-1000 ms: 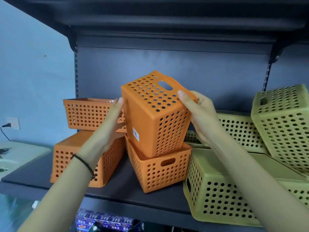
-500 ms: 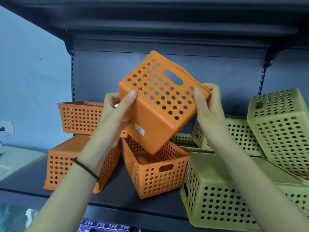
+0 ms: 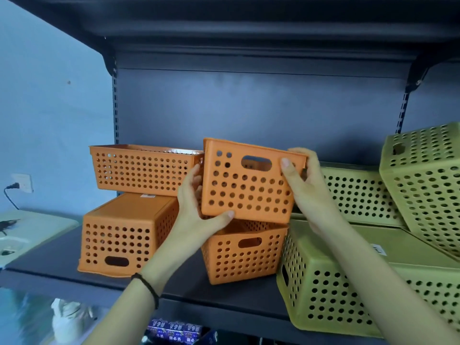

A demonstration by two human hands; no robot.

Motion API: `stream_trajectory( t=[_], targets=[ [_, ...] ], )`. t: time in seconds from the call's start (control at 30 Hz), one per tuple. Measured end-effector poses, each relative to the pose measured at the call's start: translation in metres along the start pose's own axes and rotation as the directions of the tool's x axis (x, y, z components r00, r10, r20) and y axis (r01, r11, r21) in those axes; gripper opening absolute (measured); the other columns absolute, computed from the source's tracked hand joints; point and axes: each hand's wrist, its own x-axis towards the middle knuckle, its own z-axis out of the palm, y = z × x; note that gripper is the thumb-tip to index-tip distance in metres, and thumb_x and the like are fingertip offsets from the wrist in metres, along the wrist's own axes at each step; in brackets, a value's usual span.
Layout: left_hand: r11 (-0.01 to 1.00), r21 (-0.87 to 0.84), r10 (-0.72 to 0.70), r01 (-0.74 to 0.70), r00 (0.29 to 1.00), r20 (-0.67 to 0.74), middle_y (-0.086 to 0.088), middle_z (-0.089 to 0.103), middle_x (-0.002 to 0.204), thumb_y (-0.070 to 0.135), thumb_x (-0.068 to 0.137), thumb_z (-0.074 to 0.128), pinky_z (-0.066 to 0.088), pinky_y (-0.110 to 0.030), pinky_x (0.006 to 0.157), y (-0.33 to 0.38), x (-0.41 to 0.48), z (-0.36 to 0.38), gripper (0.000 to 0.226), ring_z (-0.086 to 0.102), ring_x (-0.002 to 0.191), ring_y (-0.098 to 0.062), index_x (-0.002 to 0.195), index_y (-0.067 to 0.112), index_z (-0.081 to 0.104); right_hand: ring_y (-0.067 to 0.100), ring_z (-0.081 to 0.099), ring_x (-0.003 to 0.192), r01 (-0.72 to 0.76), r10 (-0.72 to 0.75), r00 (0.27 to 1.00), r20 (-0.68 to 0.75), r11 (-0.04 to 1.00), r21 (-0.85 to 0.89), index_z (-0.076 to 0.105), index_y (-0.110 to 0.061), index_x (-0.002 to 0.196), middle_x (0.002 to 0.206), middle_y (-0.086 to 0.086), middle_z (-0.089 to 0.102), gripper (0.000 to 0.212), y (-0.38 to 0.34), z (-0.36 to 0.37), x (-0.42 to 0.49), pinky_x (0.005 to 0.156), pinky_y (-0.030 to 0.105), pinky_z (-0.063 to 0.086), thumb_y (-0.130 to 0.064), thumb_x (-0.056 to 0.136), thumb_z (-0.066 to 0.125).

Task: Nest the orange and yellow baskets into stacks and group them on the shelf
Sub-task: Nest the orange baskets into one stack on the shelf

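Note:
I hold a small orange basket (image 3: 249, 183) upright, slightly tilted, between both hands. My left hand (image 3: 196, 210) grips its lower left corner; my right hand (image 3: 302, 185) grips its right rim. It hangs just above a second upright orange basket (image 3: 244, 255) on the dark shelf (image 3: 49, 260). To the left, an overturned orange basket (image 3: 122, 235) carries a shallow upright orange basket (image 3: 142, 170). On the right, yellow baskets lie jumbled: one overturned in front (image 3: 321, 290), one behind (image 3: 358, 195), one tilted at the far right (image 3: 428, 180).
The upper shelf board (image 3: 249, 28) hangs low over the baskets. A blue wall with a plugged socket (image 3: 22, 183) is at the left, beside a pale green surface (image 3: 27, 230). Boxes (image 3: 176, 332) sit on the level below.
The held orange basket has been turned from tilted, bottom toward me, to upright, and lowered over the basket on the shelf. Both hands kept their grip.

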Motion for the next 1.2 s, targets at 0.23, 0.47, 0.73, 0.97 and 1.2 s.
stream_trajectory(
  t=[0.23,0.47,0.73,0.97,1.2],
  targets=[
    [0.996,0.045,-0.076,0.072,0.994,0.079,0.010,0.025,0.151,0.044,0.062,0.078,0.032,-0.048,0.113,-0.018,0.000,0.005,0.111,0.033,0.138,-0.008,0.142,0.058,0.002,0.006,0.064,0.100,0.017,-0.017,0.997,0.078,1.000,0.009,0.040,-0.035,0.129,0.118,-0.003,0.057,0.051,0.002,0.000,0.001,0.082,0.028,0.057,-0.049,0.083,0.056],
    [0.998,0.028,-0.066,0.063,0.992,0.104,0.013,0.024,0.152,0.041,0.062,0.080,0.033,-0.047,0.114,-0.025,0.000,0.008,0.112,0.033,0.138,-0.007,0.140,0.058,0.002,-0.004,0.064,0.086,0.032,-0.030,0.994,0.102,0.999,-0.024,0.043,-0.029,0.124,0.109,-0.001,0.058,0.044,0.005,-0.004,0.007,0.068,0.019,0.054,-0.045,0.085,0.056],
    [0.997,0.036,-0.075,0.071,0.990,0.123,0.018,0.030,0.142,0.021,0.076,0.077,0.037,-0.021,0.102,-0.024,0.010,-0.014,0.094,0.037,0.132,-0.002,0.127,0.060,0.009,-0.011,0.063,0.075,-0.042,0.048,0.988,0.144,0.998,-0.043,0.044,-0.017,0.122,0.108,0.003,0.059,0.035,0.019,0.011,0.021,0.062,0.010,0.050,-0.035,0.094,0.053],
    [0.972,0.061,-0.234,0.228,0.963,0.136,0.004,0.025,0.143,0.036,0.055,0.081,0.030,-0.043,0.114,-0.031,0.005,-0.010,0.118,0.030,0.137,-0.014,0.129,0.064,-0.007,-0.001,0.064,0.084,-0.114,0.150,0.954,0.259,0.982,-0.149,0.045,-0.027,0.124,0.102,-0.007,0.061,0.034,0.021,0.006,0.022,0.067,0.014,0.051,-0.037,0.093,0.054],
    [0.974,-0.026,-0.220,0.225,0.967,0.129,0.014,0.027,0.142,0.030,0.065,0.085,0.039,-0.040,0.109,-0.041,-0.005,-0.007,0.108,0.035,0.136,-0.013,0.118,0.074,0.001,-0.005,0.064,0.096,-0.134,0.273,0.885,0.376,0.925,-0.356,0.054,-0.026,0.128,0.113,-0.009,0.067,0.053,0.024,-0.011,0.009,0.081,0.017,0.054,-0.040,0.080,0.069]
  ],
)
